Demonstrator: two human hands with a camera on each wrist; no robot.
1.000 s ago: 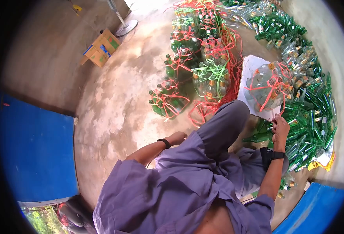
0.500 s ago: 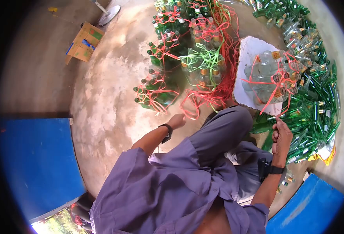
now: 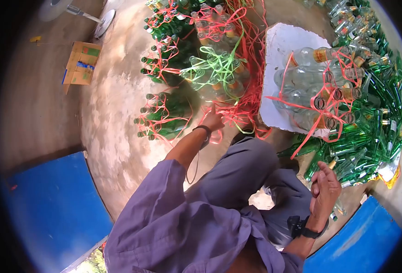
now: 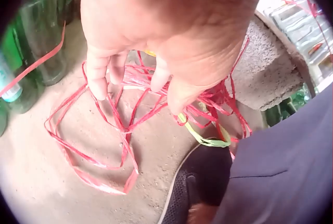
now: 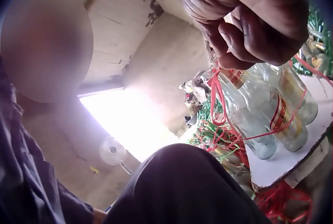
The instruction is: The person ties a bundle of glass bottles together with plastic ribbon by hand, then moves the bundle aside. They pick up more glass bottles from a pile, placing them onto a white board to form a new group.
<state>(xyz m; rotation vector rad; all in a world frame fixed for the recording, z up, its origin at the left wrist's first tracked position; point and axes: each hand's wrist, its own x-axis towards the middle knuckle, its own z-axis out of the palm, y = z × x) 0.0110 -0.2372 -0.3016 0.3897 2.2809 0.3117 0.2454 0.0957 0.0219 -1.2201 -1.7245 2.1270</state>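
My left hand (image 3: 213, 119) reaches down over a tangle of red plastic twine (image 4: 148, 94) on the floor, beside the bundles of green bottles. In the left wrist view its fingers hang loosely spread, fingertips right at the strands. My right hand (image 3: 326, 189) is raised near my knee with its fingers loosely curled and nothing visible in them. Just beyond it, a bundle of clear glass bottles (image 3: 301, 77), bound round the necks with red twine (image 3: 317, 123), stands on a white board (image 3: 278, 50). Loose twine ends dangle at the board's near edge.
Tied bundles of green bottles (image 3: 164, 113) and a clear bundle with green twine (image 3: 214, 73) stand ahead to the left. A heap of loose green bottles (image 3: 369, 132) lies at the right. A cardboard box (image 3: 82, 63) and a fan (image 3: 105, 22) are at the far left.
My left hand has moved forward to the twine on the floor. The right hand has drawn back from the bundle's twine, which it was pinching. The head view has shifted.
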